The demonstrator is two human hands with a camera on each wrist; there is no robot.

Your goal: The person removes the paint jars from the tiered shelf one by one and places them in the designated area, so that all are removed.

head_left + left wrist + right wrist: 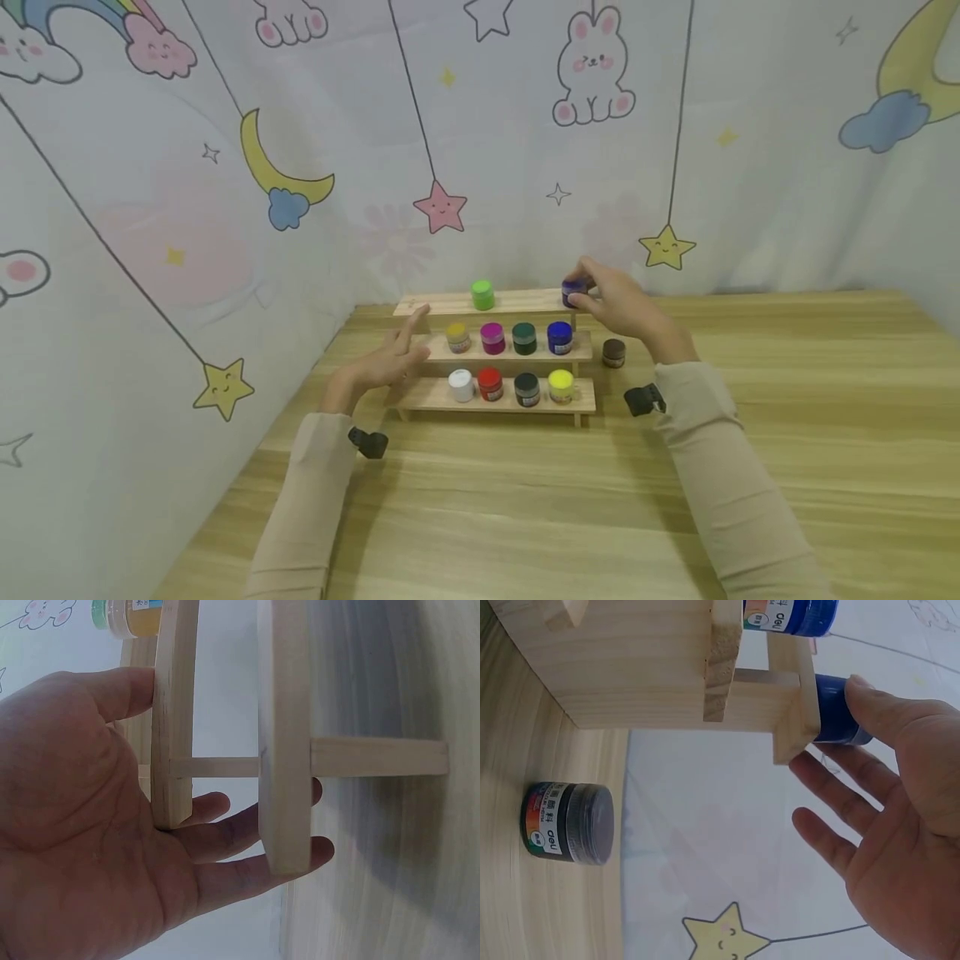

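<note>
A three-tier wooden rack [487, 367] bears several small jars of paint. My right hand [622, 304] pinches a dark blue paint jar [834, 709] between thumb and fingers at the right end of the top tier, where the jar stands on the wood. At the rack's left end is my left hand [382, 362], fingers spread and fairly straight. Its thumb [135, 691] touches the middle tier [172, 712] in the left wrist view, and its other fingers reach past the tier ends, partly hidden by them. A light green jar [482, 295] shares the top tier.
Yellow-ochre, magenta [492, 338], dark green and blue jars line the middle tier. White, red [490, 384], black and yellow jars stand on the bottom tier. A dark brown jar [613, 353] is on the table right of the rack. Behind hangs a printed curtain [510, 167].
</note>
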